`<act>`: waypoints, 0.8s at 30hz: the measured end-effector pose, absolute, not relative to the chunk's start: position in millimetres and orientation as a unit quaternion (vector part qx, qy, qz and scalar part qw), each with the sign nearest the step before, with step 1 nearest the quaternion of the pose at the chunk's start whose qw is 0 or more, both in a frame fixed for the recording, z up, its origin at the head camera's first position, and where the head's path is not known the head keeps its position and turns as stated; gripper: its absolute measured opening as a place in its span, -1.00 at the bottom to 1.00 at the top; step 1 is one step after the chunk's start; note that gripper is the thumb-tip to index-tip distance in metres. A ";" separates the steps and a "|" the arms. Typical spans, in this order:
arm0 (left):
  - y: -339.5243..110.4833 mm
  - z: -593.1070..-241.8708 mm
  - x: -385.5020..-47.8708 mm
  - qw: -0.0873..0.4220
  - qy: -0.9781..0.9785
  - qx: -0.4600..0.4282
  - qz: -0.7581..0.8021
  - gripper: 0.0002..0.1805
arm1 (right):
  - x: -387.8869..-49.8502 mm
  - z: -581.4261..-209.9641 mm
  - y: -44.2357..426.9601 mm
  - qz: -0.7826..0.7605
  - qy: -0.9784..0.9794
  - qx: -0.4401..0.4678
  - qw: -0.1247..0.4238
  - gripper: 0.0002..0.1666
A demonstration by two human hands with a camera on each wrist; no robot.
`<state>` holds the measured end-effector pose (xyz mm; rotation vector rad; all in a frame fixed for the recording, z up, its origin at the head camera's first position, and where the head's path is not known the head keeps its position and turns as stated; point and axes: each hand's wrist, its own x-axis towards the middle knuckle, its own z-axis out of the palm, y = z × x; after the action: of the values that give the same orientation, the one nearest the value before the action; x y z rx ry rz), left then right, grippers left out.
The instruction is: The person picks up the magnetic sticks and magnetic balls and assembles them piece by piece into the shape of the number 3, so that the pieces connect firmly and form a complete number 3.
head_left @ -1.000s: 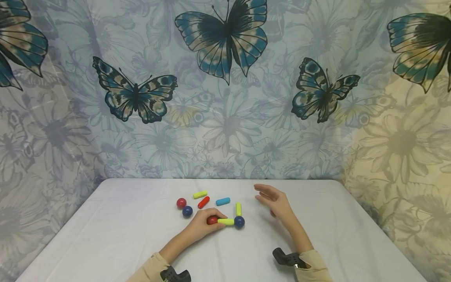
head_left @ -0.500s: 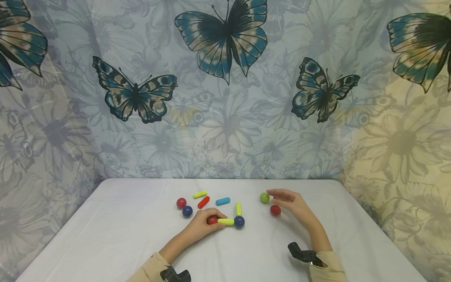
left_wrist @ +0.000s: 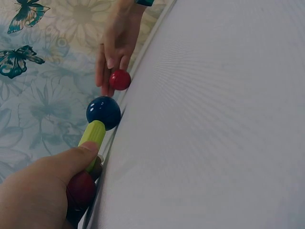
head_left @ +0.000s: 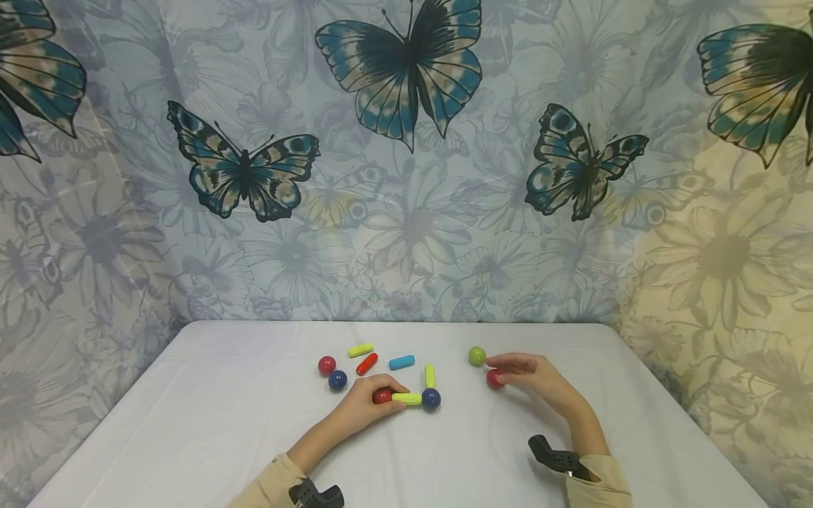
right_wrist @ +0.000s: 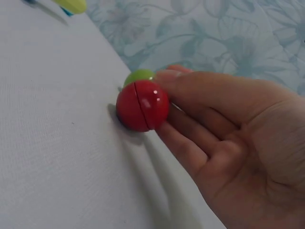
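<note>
My left hand [head_left: 365, 406] curls round a red ball [head_left: 382, 396], its thumb lying along a yellow-green stick [head_left: 407, 399]. That stick joins a dark blue ball [head_left: 431, 400], from which a second yellow-green stick [head_left: 430, 376] points toward the back. In the left wrist view the thumb [left_wrist: 71, 162] presses the stick [left_wrist: 93, 133]. At the right, my right hand [head_left: 549, 384] has its fingers extended beside another red ball [head_left: 495, 379], a green ball [head_left: 477, 355] just behind. The right wrist view puts thumb and fingers against the red ball [right_wrist: 142, 105]; how firmly, I cannot tell.
On the white table [head_left: 209, 409], left of centre at the back, lie a red ball [head_left: 327, 365], a dark blue ball [head_left: 338, 380], a yellow-green stick [head_left: 360, 350], a red stick [head_left: 367, 364] and a blue stick [head_left: 401, 363]. A butterfly-patterned cloth [head_left: 413, 247] hangs behind.
My right hand has moved right, uncovering the green and red balls now beside it, then lowered toward that red ball. The left hand and its joined pieces have stayed in place.
</note>
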<state>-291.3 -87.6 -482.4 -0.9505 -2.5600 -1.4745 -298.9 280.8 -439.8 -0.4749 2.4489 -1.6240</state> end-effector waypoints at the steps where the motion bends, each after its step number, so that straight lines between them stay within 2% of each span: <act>1: -87.7 -482.6 -291.4 0.020 -0.824 -0.306 -0.476 -0.77 | -298.9 -440.4 281.2 -0.541 0.821 -0.163 0.083 -0.45; 11: -87.2 -483.7 -292.1 0.007 -0.829 -0.294 -0.475 -0.77 | -297.9 -445.6 281.9 -0.534 0.824 -0.160 0.097 -0.47; 24: -87.0 -482.2 -291.8 0.001 -0.829 -0.290 -0.479 -0.77 | -299.6 -442.3 272.6 -0.507 0.850 -0.124 0.065 -0.48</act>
<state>-291.8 -87.0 -482.2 -0.9096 -2.6022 -1.5030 -299.6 272.6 -442.3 -0.3727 2.5658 -1.5302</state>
